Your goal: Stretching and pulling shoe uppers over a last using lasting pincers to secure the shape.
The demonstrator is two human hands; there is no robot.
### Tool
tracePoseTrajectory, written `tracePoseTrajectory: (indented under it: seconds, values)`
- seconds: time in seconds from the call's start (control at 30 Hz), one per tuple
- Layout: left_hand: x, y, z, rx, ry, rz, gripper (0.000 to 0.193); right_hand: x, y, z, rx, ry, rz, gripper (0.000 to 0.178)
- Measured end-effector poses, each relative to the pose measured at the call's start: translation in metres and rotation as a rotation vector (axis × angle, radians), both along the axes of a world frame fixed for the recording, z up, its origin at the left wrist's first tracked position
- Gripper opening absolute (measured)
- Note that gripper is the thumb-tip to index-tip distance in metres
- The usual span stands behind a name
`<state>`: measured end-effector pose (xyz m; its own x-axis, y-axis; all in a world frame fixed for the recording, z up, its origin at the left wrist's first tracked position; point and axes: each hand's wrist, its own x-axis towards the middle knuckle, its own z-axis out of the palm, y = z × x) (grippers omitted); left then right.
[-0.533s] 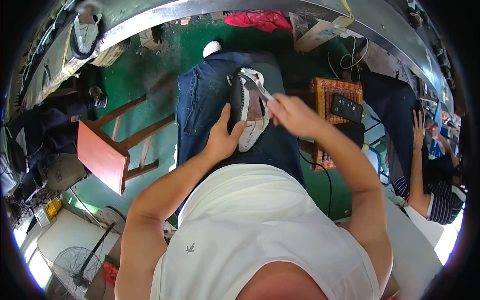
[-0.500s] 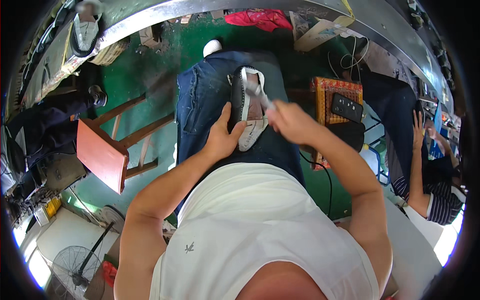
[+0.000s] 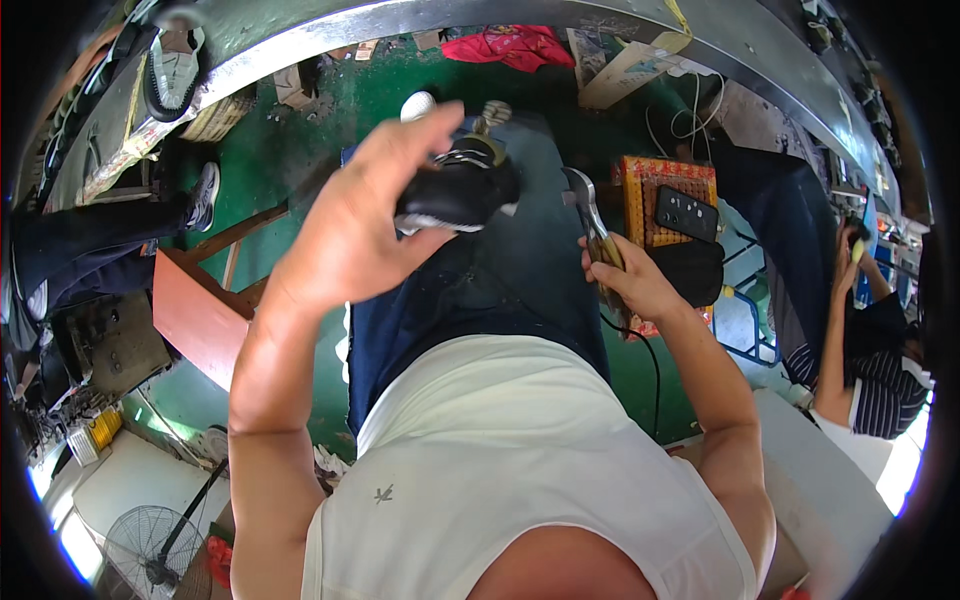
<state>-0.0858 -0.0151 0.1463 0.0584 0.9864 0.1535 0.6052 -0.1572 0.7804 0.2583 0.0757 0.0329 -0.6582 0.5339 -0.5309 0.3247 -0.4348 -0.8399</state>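
My left hand [image 3: 355, 215] grips a black shoe upper on a last [image 3: 460, 195] and holds it raised over my lap. Its pale edge faces toward me, and an olive-gold part shows at its far end. The fingers reach over the top while the thumb lies along the near side; part of the shoe is hidden behind them. To the right, my right hand [image 3: 635, 280] is closed round the handles of metal lasting pincers [image 3: 598, 230]. Their curved head points away from me, apart from the shoe. A dark blue cloth [image 3: 540, 270] covers my lap.
A red-topped wooden stool [image 3: 200, 310] stands at the left. To the right, a phone [image 3: 687, 214] lies on a patterned seat [image 3: 640, 190]. A metal bench edge [image 3: 400, 25] curves across the far side, with another lasted shoe [image 3: 175, 75] at its left. A co-worker's arm [image 3: 835, 320] shows far right.
The shoe, lying sole-up on my lap with the right hand swinging the tool at it, is now lifted and turned over in my left hand. My right hand has moved right, away from it.
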Motion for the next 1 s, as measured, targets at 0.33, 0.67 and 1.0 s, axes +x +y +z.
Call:
tracePoseTrajectory:
  seconds: [0.33, 0.67, 1.0]
  values:
    - [0.040, 0.057, -0.182, -0.814, -1.106, 0.581, 0.063, -0.013, 0.010, 0.042, 0.210, -0.241, 0.399, 0.033]
    - [0.088, -0.047, -0.202, -0.374, -0.525, 0.328, 0.057, -0.080, 0.046, 0.079, 0.659, -0.313, 0.943, 0.054]
    - [0.086, -0.026, -0.188, -0.477, -1.192, 0.398, 0.080, -0.075, -0.008, 0.009, 0.574, -0.383, 0.617, 0.027]
